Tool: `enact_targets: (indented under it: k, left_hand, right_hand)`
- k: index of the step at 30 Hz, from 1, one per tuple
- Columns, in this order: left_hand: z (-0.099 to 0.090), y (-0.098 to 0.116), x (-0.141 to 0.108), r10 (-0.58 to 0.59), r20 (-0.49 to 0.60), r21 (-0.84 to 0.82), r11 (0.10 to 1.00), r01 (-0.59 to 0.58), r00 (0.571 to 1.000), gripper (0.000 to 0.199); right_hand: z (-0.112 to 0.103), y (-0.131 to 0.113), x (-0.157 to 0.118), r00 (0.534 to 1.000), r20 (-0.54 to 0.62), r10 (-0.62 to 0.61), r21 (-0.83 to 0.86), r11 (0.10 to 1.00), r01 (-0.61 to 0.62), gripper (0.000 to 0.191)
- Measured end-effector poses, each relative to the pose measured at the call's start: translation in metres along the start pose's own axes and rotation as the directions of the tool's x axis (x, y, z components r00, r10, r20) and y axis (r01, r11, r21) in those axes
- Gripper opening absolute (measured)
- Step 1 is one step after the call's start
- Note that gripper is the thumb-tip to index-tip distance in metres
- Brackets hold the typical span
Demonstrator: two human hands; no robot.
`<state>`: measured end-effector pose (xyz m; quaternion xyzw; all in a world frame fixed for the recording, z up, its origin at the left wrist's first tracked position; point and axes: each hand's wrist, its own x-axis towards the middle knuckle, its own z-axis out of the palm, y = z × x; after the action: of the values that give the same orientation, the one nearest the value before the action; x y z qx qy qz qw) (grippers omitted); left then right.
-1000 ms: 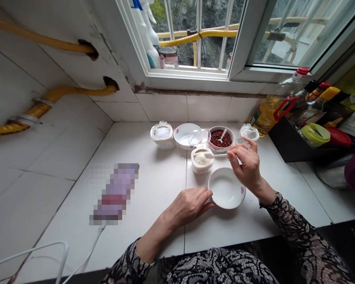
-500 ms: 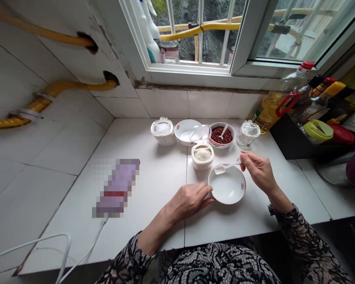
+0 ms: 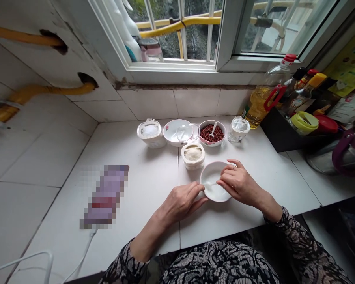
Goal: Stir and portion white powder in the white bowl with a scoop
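My left hand [image 3: 187, 201] grips the left rim of a white bowl [image 3: 220, 196], thumb and fingers on either side of its edge. Over the bowl's right part, my right hand [image 3: 238, 182] pinches a small white spoon [image 3: 212, 185], whose scoop is low inside the bowl near its left wall. Whether anything lies in the scoop I cannot tell. Just behind the bowl stands an open white jar [image 3: 193, 156] of pale granules, its clear lid [image 3: 187, 133] tipped back. Farther back, a bowl of dark red grains [image 3: 212, 133] has another white spoon resting in it.
Along the back are a jar of white crystals [image 3: 150, 133], another white bowl [image 3: 169, 134] and a clear jar [image 3: 238, 129]. An oil bottle [image 3: 262, 98] and a black condiment box [image 3: 276, 134] stand at right. A blurred purple phone-like object [image 3: 106, 195] with a white cable lies left.
My right hand has moved left and down over the bowl, lowering the spoon from above the rim into it. My left hand stays on the rim. The whole view has shifted slightly.
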<state>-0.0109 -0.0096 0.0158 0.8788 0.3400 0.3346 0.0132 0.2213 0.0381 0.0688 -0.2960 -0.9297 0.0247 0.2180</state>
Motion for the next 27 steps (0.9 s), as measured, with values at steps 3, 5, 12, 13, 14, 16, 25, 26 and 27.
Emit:
enact_targets:
  k: [3, 5, 12, 13, 14, 16, 25, 26, 27]
  left_hand:
    - [-0.0010, 0.0003, 0.0007, -0.004, 0.005, -0.008, 1.000, 0.004, 1.000, 0.020]
    - [-0.0017, 0.0006, 0.0008, -0.007, 0.008, -0.015, 1.000, 0.007, 1.000, 0.019]
    - [-0.0014, 0.0005, 0.0004, -0.003, 0.002, -0.006, 1.000, 0.003, 1.000, 0.020]
    - [-0.0015, 0.0005, 0.0005, 0.000, 0.001, -0.004, 1.000, 0.000, 1.000, 0.020]
    - [-0.0016, 0.0005, 0.0006, 0.001, 0.000, -0.004, 1.000, -0.001, 1.000, 0.020]
    - [-0.0020, 0.0006, 0.0009, 0.003, -0.002, -0.002, 1.000, -0.003, 1.000, 0.020]
    - [-0.0022, 0.0014, 0.0011, 0.005, -0.004, -0.004, 1.000, -0.006, 1.000, 0.020]
    - [-0.0022, 0.0014, 0.0011, 0.006, -0.004, -0.007, 1.000, -0.006, 1.000, 0.020]
    - [-0.0020, 0.0012, 0.0011, 0.005, -0.005, -0.010, 1.000, -0.005, 1.000, 0.020]
  right_hand:
    - [-0.0030, 0.0018, -0.0009, 0.997, -0.044, 0.069, -0.035, 0.997, -0.070, 0.032]
    - [-0.0020, 0.0020, -0.0009, 0.984, -0.122, 0.133, -0.082, 0.986, -0.144, 0.031]
    - [0.0036, -0.0031, -0.0021, 0.997, -0.063, -0.044, 0.049, 0.998, 0.047, 0.029]
    - [0.0028, -0.0030, -0.0022, 0.997, -0.067, -0.040, 0.051, 0.998, 0.043, 0.029]
    - [0.0020, -0.0028, -0.0020, 0.996, -0.090, -0.016, 0.034, 0.999, 0.019, 0.029]
    - [0.0010, -0.0028, -0.0012, 0.984, -0.172, 0.043, -0.022, 0.999, -0.048, 0.026]
    - [0.0017, -0.0029, -0.0033, 0.999, -0.053, 0.014, 0.053, 0.999, -0.011, 0.031]
    - [0.0015, -0.0013, -0.0038, 0.997, -0.073, 0.040, 0.015, 0.999, -0.039, 0.031]
    - [0.0018, -0.0001, -0.0040, 0.994, -0.096, 0.061, -0.029, 0.998, -0.064, 0.031]
